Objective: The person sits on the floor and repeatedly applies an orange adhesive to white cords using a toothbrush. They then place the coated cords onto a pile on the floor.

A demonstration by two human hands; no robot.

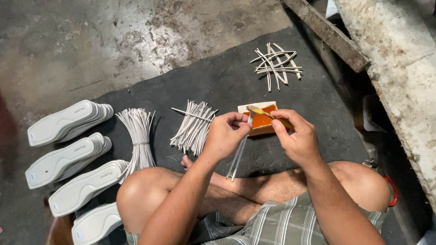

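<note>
A dark mat (236, 77) covers the stained concrete floor (91, 36). 4 stacks of white soles (68, 122) lie left – then 3 clusters of white strips (194, 127). Left hand (225, 136) pinches 2 strips (238, 156); right hand (297, 138) grips a brush (260, 111) over the orange glue tray (261, 120).

I have one view only, from a camera on the person's head, so nothing overlaps with a second view. It tilts steeply down and forward over crossed legs, close to the left hand (225, 134) and right hand (296, 138), with the dark mat (236, 77) and concrete floor (91, 41) beyond.
</note>
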